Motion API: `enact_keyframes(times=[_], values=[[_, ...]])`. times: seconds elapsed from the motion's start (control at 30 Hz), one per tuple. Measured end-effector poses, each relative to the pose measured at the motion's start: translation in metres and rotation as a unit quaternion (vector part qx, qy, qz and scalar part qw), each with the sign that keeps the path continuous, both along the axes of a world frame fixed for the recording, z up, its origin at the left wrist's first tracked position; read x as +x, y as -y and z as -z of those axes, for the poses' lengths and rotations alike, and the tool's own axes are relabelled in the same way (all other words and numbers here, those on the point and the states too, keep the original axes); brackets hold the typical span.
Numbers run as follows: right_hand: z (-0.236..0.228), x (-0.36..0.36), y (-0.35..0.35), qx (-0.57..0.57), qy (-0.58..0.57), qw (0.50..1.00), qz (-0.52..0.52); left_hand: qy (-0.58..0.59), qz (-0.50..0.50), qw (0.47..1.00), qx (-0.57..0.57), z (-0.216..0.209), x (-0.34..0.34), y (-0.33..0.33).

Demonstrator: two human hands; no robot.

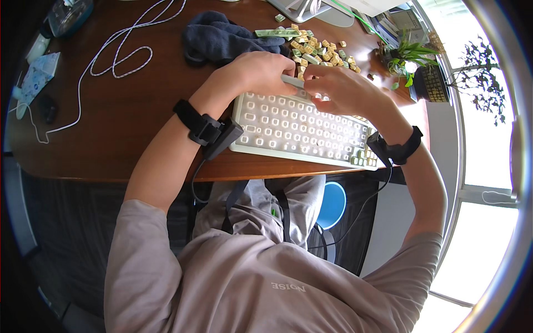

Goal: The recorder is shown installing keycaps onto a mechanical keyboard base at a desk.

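Observation:
A white keyboard [294, 130] lies at the table's near edge, most of its key places without caps. Green and cream keycaps [363, 159] sit on its near right corner. Over its far edge, my left hand [265, 73] is closed, its fingers bent inward near the middle. Just to the right, my right hand [347, 91] reaches toward the same spot with curled fingers. Anything small between the fingertips is too hidden to name. Beyond my hands lies a pile of loose yellow and green keycaps [327, 54].
A dark blue cloth [214, 39] is bunched left of the pile, beside a long green strip [277, 33]. A white cord [114, 47] loops across the left of the table. Potted plants [411, 55] stand at the right by the window. A monitor stand [311, 12] is behind.

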State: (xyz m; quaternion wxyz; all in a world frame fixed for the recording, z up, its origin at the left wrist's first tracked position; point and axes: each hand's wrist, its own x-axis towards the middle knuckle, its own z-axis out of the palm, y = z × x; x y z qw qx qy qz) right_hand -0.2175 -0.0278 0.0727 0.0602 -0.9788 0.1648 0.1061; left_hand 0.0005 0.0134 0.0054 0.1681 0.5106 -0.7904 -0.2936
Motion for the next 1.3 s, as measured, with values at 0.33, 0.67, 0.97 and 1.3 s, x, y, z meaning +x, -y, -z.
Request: enact_keyframes(times=[0.33, 0.67, 0.97, 1.3], values=[[0.005, 0.008, -0.005, -0.055, -0.049, 0.997, -0.015, -0.024, 0.003, 0.999, -0.024, 0.005, 0.001, 0.0], [0.007, -0.013, -0.003, -0.021, 0.072, 0.996, -0.036, -0.009, 0.008, 1.0, 0.009, -0.001, 0.002, 0.001], [0.021, -0.026, -0.006, 0.072, 0.173, 0.982, 0.03, -0.01, 0.01, 0.999, 0.028, -0.003, 0.002, 0.0], [0.031, -0.032, -0.002, 0.148, 0.214, 0.963, 0.065, -0.033, 0.009, 0.999, 0.016, 0.002, 0.002, 0.002]])
